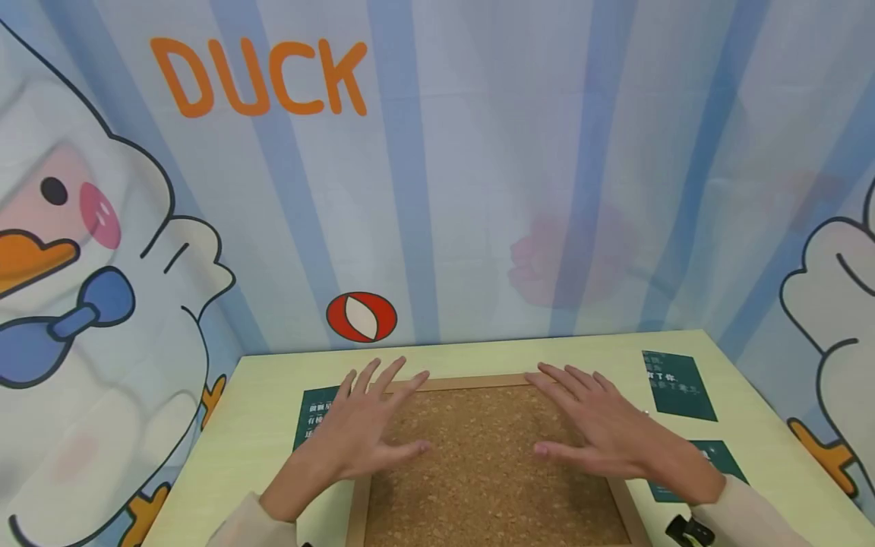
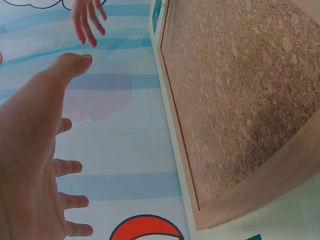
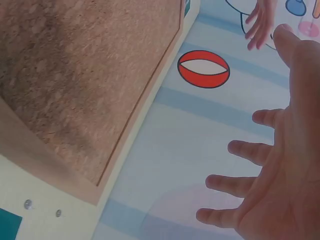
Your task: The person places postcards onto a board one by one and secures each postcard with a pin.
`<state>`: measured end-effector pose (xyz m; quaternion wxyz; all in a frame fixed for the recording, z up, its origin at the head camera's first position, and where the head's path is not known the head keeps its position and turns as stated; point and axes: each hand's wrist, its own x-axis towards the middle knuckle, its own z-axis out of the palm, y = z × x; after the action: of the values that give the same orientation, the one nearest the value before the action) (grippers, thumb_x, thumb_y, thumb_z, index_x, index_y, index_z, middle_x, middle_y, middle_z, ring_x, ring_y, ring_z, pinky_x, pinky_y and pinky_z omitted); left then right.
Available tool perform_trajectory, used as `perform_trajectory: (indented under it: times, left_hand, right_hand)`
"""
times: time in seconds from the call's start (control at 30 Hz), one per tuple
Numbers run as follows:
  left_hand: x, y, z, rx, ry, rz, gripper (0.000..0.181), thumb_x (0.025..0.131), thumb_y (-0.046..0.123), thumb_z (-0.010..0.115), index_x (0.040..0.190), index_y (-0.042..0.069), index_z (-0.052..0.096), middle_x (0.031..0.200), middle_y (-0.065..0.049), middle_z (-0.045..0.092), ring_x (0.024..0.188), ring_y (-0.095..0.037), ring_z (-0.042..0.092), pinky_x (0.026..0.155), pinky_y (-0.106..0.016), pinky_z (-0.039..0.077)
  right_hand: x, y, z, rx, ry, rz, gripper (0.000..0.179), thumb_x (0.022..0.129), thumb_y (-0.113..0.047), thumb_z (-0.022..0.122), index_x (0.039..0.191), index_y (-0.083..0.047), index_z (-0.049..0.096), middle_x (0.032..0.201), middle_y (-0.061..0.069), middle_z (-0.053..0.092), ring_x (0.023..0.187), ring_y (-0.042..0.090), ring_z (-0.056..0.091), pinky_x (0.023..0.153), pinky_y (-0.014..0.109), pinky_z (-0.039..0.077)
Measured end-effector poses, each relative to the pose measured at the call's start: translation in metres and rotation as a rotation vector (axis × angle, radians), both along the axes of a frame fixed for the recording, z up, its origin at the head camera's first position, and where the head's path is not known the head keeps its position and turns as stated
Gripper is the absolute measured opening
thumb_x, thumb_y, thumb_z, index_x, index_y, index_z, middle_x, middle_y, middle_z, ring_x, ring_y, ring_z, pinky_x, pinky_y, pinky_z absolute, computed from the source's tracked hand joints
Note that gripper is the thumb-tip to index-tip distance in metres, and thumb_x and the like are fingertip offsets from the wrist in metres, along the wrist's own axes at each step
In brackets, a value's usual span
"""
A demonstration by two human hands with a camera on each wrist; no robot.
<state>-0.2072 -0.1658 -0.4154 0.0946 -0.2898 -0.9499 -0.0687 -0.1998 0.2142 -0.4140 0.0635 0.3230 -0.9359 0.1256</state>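
Note:
A cork board point(image 1: 488, 463) in a light wooden frame point(image 1: 472, 382) lies on the pale table. My left hand point(image 1: 365, 425) is held over the board's left side, fingers spread and palm down, with nothing in it. On the other side, my right hand point(image 1: 601, 422) is spread in the same way over the right edge and is also bare. In the left wrist view the cork surface point(image 2: 240, 85) stretches beside the left hand point(image 2: 30, 150). The right wrist view has the fingers of the right hand point(image 3: 280, 170) apart from the frame.
Dark green cards with white writing lie on the table: one left of the board point(image 1: 316, 410), two at the right, point(image 1: 680, 386) being the farther card. Small shiny bits point(image 3: 28, 204) sit beside the frame. Behind stands a striped blue cloth backdrop point(image 1: 472, 190) with printed ducks.

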Motion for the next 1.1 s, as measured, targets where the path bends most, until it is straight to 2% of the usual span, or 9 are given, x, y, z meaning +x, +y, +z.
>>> perform_trajectory:
  times: [0.17, 0.37, 0.73, 0.93, 1.1]
  left_hand:
    - [-0.002, -0.011, -0.001, 0.035, -0.023, 0.05, 0.091, 0.089, 0.085, 0.049, 0.165, 0.04, 0.026, 0.169, -0.009, 0.027, 0.149, -0.049, 0.028, 0.112, -0.071, 0.026]
    - [-0.008, -0.029, -0.006, 0.067, -0.012, 0.123, 0.09, 0.09, 0.078, 0.057, 0.165, 0.036, 0.029, 0.165, -0.014, 0.032, 0.145, -0.051, 0.034, 0.109, -0.071, 0.03]
    - [-0.019, -0.067, -0.027, 0.094, -0.04, 0.289, 0.091, 0.091, 0.071, 0.062, 0.163, 0.023, 0.035, 0.157, -0.026, 0.039, 0.132, -0.054, 0.046, 0.097, -0.074, 0.039]
    - [-0.024, -0.086, -0.039, 0.123, -0.126, 0.367, 0.093, 0.092, 0.069, 0.063, 0.162, 0.015, 0.034, 0.154, -0.032, 0.038, 0.124, -0.058, 0.051, 0.093, -0.075, 0.042]
    - [-0.028, -0.099, -0.052, 0.155, -0.219, 0.435, 0.098, 0.09, 0.068, 0.065, 0.162, 0.01, 0.03, 0.151, -0.036, 0.038, 0.121, -0.06, 0.051, 0.094, -0.076, 0.042]
  right_hand:
    - [0.001, 0.009, -0.005, -0.042, -0.015, -0.032, 0.083, 0.098, -0.064, 0.059, 0.165, -0.024, 0.029, 0.164, 0.011, 0.036, 0.146, 0.04, 0.039, 0.106, 0.071, 0.035]
    - [0.004, 0.022, -0.014, -0.065, -0.047, -0.107, 0.086, 0.098, -0.066, 0.058, 0.164, -0.018, 0.03, 0.163, 0.015, 0.037, 0.144, 0.043, 0.04, 0.103, 0.071, 0.037]
    - [0.012, 0.045, -0.034, -0.144, -0.169, -0.236, 0.087, 0.101, -0.063, 0.056, 0.164, -0.011, 0.028, 0.162, 0.022, 0.033, 0.142, 0.051, 0.038, 0.101, 0.072, 0.038]
    - [0.013, 0.052, -0.045, -0.205, -0.23, -0.287, 0.083, 0.103, -0.057, 0.057, 0.161, -0.004, 0.03, 0.158, 0.028, 0.035, 0.138, 0.055, 0.04, 0.096, 0.074, 0.04]
    - [0.014, 0.057, -0.055, -0.249, -0.299, -0.334, 0.081, 0.106, -0.056, 0.051, 0.16, 0.0, 0.03, 0.158, 0.031, 0.035, 0.141, 0.055, 0.036, 0.099, 0.075, 0.037]
